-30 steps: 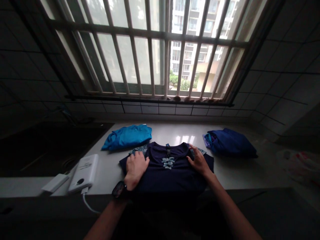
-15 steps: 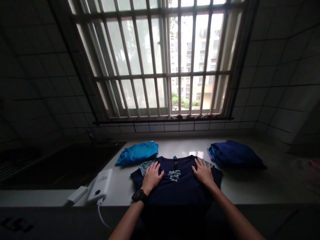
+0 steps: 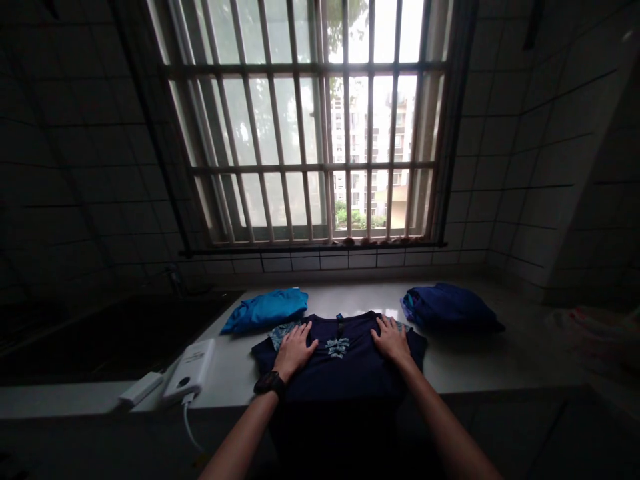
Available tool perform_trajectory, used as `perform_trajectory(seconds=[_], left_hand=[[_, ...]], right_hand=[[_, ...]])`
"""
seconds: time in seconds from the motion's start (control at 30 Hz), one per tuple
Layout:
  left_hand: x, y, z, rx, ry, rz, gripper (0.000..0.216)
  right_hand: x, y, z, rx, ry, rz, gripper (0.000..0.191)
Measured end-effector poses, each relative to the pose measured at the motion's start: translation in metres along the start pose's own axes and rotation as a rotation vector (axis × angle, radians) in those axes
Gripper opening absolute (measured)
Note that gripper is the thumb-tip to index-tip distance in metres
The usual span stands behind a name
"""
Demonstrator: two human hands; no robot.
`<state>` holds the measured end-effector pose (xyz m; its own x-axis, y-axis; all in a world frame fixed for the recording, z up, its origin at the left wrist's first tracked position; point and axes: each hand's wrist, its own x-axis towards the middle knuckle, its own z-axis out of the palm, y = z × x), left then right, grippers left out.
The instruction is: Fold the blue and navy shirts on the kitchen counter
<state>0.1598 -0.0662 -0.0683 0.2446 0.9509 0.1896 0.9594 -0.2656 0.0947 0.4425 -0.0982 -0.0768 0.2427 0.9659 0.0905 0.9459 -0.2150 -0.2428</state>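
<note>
As the left hand (image 3: 295, 351) and the right hand (image 3: 391, 339) lie flat on a navy T-shirt (image 3: 340, 365), palms down and fingers spread, neither one grips the cloth. The shirt lies spread on a pale bench (image 3: 465, 360), its collar toward the window and its sleeves out to either side. Its lower part runs into deep shadow at the bench's front edge, so the hem is hard to make out. The hands rest on the chest to either side of a pale blue bow trim (image 3: 337, 347), well apart from each other. A strip of patterned teal fabric (image 3: 284, 335) shows from under the shirt's shoulder, just beyond the left hand. A folded bright blue garment (image 3: 265, 311) sits just past that shoulder, and a bundled dark blue garment (image 3: 450, 308) sits beyond the other one. A black watch (image 3: 270, 384) circles the left wrist. Near the left sleeve lies a white power bank (image 3: 189, 368) with a white cable (image 3: 187, 423) trailing over the bench edge, and a small white charger (image 3: 141, 389) lies beside it. Further left is a dark sink (image 3: 115, 333). Behind the bench rise white wall tiles (image 3: 520, 167) and a barred window (image 3: 300, 133).
</note>
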Motion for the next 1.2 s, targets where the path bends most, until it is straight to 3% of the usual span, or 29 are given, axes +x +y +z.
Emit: perform_trajectory(seconds=[0.17,0.37,0.57,1.2], left_hand=[[-0.001,0.002,0.000,0.057,-0.006,0.017,0.058],[0.011,-0.005,-0.005,0.062,-0.078,0.135,0.057],[0.010,-0.005,-0.004,-0.003,0.029,0.106,0.054],[0.008,-0.001,-0.003,-0.041,0.038,0.120,0.056]], right_hand=[[0.000,0.001,-0.001,0.001,0.002,0.008,0.064],[0.001,0.002,-0.001,-0.027,-0.014,0.002,0.062],[0.000,0.004,-0.003,-0.025,-0.027,0.000,0.064],[-0.003,0.009,-0.011,0.000,-0.030,-0.021,0.060]])
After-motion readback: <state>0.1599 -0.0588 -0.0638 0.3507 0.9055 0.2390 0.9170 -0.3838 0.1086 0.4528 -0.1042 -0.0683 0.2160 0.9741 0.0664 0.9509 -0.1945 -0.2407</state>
